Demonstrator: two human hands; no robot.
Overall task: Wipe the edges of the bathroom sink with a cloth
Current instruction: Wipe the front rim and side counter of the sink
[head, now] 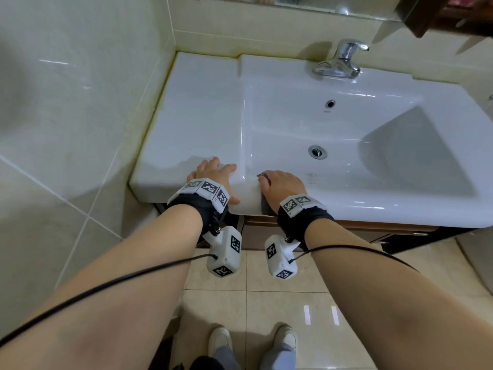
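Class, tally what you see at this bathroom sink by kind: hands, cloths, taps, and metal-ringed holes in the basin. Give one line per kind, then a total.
Hands: 2, left hand and right hand
Cloths: 1, grey cloth
Taps: 1, tap
Holes: 2, overflow and drain
Total: 6

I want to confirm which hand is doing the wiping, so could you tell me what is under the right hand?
A grey cloth shows beneath the right hand, pressed on the sink's front edge. Most of the cloth is covered by the palm.
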